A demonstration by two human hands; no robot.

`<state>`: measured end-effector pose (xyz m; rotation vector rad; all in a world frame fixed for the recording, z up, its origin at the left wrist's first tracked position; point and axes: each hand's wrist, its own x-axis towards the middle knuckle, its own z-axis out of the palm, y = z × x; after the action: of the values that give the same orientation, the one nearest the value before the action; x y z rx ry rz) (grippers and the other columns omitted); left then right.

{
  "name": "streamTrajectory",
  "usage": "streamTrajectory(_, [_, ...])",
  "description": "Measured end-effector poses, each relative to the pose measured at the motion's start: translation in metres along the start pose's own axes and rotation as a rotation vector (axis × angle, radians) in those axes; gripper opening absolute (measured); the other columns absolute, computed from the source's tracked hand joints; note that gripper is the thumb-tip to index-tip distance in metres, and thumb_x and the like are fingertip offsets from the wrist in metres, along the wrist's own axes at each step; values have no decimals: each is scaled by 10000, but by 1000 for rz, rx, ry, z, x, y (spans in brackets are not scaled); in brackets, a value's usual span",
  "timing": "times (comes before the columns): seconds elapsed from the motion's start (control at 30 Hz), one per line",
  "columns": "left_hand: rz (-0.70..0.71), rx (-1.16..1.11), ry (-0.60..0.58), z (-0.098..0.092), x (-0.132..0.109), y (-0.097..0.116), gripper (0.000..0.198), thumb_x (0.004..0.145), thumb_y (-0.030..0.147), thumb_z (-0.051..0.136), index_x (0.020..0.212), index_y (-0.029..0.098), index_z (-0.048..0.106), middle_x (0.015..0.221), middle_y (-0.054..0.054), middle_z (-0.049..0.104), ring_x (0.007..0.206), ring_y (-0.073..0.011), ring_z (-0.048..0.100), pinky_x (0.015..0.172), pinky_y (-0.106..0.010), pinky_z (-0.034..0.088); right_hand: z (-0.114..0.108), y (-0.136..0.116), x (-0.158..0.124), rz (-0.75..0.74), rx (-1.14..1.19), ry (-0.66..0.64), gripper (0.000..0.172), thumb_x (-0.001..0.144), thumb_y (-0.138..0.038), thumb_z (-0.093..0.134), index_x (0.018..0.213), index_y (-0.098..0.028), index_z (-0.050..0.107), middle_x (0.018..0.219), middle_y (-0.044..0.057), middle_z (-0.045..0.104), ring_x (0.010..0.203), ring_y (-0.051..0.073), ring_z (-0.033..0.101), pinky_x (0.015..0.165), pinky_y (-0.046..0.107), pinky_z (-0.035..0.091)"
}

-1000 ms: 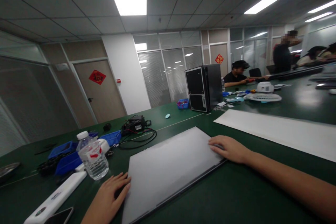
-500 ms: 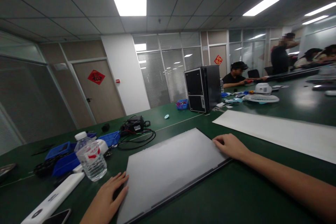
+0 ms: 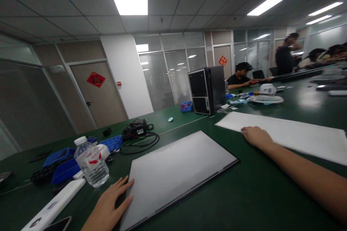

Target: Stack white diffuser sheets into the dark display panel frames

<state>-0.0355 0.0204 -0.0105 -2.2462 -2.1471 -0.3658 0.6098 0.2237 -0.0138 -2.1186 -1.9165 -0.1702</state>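
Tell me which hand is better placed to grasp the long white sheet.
Right, I'd judge: the right hand is at the near edge of the white sheet, though contact is unclear. The left hand is farther off, at the left edge of the gray panel.

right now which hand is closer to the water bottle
Left. The left hand is close by the water bottle, at the edge of the grey panel; the right hand is farther off, past the panel, by the long white sheet.

- your right hand (image 3: 256, 137) has left the grey panel (image 3: 179, 173);
- its fingers now overlap the long white sheet's (image 3: 300, 133) near edge, contact unclear;
- you now see the panel's right edge uncovered
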Motion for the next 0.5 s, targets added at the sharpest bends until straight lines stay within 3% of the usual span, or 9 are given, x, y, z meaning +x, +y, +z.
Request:
streamTrajectory(0.13, [-2,6,-17,-6,-4,4,579,909,602,437,1391,310,570,1530,-44,479,1428,-315,412,1167,-559,324,-4,-24,-9,-84,-19,15,403,903,-256,382,1124,-173,708,1034,216,714,940,331,677,755,434,499])
streamTrajectory(0.27, [-9,-2,-1,-13,-8,9,548,889,609,477,1356,350,600,1506,-19,513,1402,-316,454,1151,-547,359,-19,-54,-28,-231,17,50,403,923,-293,382,1166,-159,674,1048,201,719,939,311,674,783,419,494])
streamTrajectory(0.37, [-10,-27,23,-16,-9,10,523,868,602,519,1327,374,621,1486,-2,537,1372,-320,494,1130,-536,396,-31,-79,-48,-447,80,27,372,924,-354,431,1159,-225,687,1123,116,722,999,267,663,878,383,484])
streamTrajectory(0.5, [-12,-35,29,-16,-9,11,518,876,597,509,1327,370,622,1484,-4,542,1364,-322,504,1123,-539,406,-40,-102,-66,-802,312,-115,365,943,-452,455,1114,-273,723,1102,54,736,983,218,662,908,339,485])
